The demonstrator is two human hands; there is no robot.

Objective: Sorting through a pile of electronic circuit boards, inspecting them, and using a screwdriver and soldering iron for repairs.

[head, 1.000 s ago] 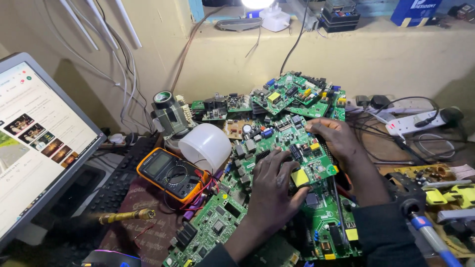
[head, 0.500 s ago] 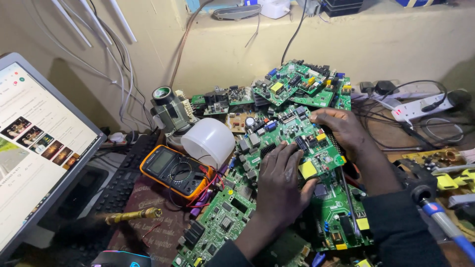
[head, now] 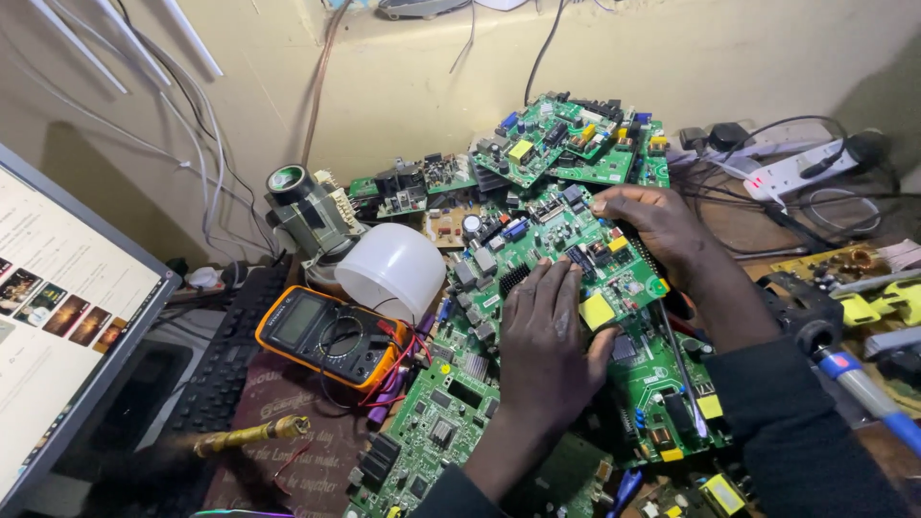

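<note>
Two hands rest on one green board [head: 566,254] atop a heap of boards on the desk [head: 748,225]. The left hand [head: 547,341] lies flat on the board's near half, fingers [head: 537,288] close together and pressing down, not gripping. The right hand [head: 662,225] curls over the far right edge, fingertips together on the top surface near a black connector; whether the thumb hooks under the edge I cannot tell.

Compared with a second ago the hands have hardly shifted on the board. The left has crept a little further up it and the right sits at the same corner. The view has dipped and moved closer, so the board looks steadied rather than lifted.

Left of it sits an orange multimeter [head: 326,336] with red leads, touching a white dome [head: 393,269]. A keyboard [head: 225,360] and a lit screen [head: 58,317] lie further left, a power strip [head: 796,173] at the far right.
</note>
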